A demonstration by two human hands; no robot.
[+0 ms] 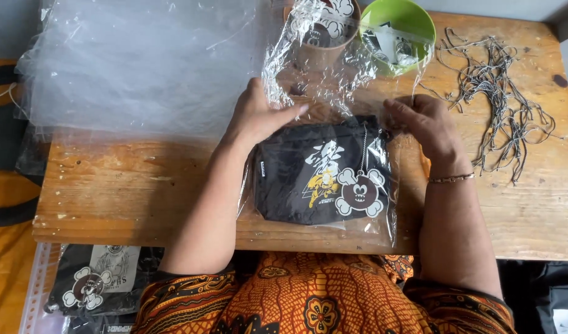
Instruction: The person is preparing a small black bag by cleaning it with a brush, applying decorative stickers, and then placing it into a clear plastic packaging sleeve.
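A folded black garment (308,179) with a white and yellow print lies inside a clear plastic bag (383,167) on the wooden table (123,185). A round tag with a skull and crossbones (360,192) hangs on a chain over the garment. My left hand (256,114) rests flat on the bag's open top flap at the left. My right hand (423,124) pinches the bag's upper right edge. The flap of plastic stands up between both hands.
A stack of clear plastic bags (141,62) covers the table's back left. A brown bowl of tags (324,25) and a green bowl (400,31) sit at the back. Loose chains (500,93) lie at the right. A packed garment (98,284) lies below the table, left.
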